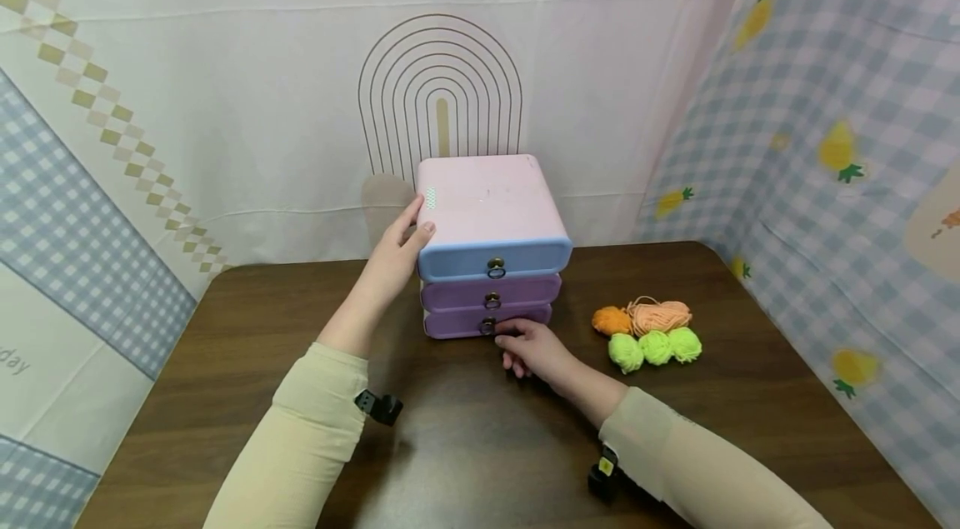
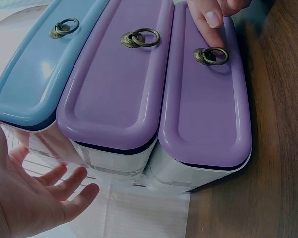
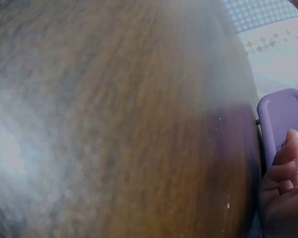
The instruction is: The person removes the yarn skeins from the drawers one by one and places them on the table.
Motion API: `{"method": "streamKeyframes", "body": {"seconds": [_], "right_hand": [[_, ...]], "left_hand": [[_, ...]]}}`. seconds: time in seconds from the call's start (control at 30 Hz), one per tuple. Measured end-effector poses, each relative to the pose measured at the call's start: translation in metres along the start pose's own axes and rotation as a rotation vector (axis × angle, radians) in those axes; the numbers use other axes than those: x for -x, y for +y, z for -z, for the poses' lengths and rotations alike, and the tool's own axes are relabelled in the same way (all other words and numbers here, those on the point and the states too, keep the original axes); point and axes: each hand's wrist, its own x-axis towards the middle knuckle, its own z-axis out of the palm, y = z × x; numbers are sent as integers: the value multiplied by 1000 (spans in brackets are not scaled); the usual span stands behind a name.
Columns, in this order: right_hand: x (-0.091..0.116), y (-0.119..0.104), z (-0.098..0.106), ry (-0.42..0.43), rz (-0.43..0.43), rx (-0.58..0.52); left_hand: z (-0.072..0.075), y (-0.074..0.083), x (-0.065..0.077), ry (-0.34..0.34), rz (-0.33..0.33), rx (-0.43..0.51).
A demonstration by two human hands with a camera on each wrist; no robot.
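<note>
A small chest of drawers with a pale pink top (image 1: 487,196) stands at the back of the table. Its front has a blue drawer (image 1: 457,262) above two purple ones, each with a bronze ring pull. My left hand (image 1: 397,250) rests at the chest's upper left edge, fingers spread. Low at the front, my right hand (image 1: 534,350) reaches to the bottom purple drawer (image 2: 203,109). One fingertip lies right at its ring pull (image 2: 219,56), while the thumb stays apart from the ring. The other right fingers are loosely curled.
Right of the chest lie an orange yarn ball (image 1: 611,321), a peach yarn skein (image 1: 660,316) and three lime-green yarn balls (image 1: 656,348). Patterned cloth (image 1: 285,121) hangs behind the brown wooden table (image 1: 465,446) and along its sides.
</note>
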Motion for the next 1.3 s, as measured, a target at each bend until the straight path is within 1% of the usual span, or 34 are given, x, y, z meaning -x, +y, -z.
{"method": "streamKeyframes", "body": {"seconds": [0.13,0.37,0.77,1.13,1.3], "right_hand": [[1,0,-1,-13,-8,-17],[-1,-2,-4,-31,25,-14],[-5,-7,-7,6,-23,-12],[-5,-8,-8,21,-24,-27],[-6,-6,-8,24,-28,-27]], "left_hand": [[0,0,1,0,8,-8],[0,-1,-1,11,10,0],[0,0,0,11,3,4],[0,-1,-2,11,9,12],[-1,0,-1,9,1,17]]}}
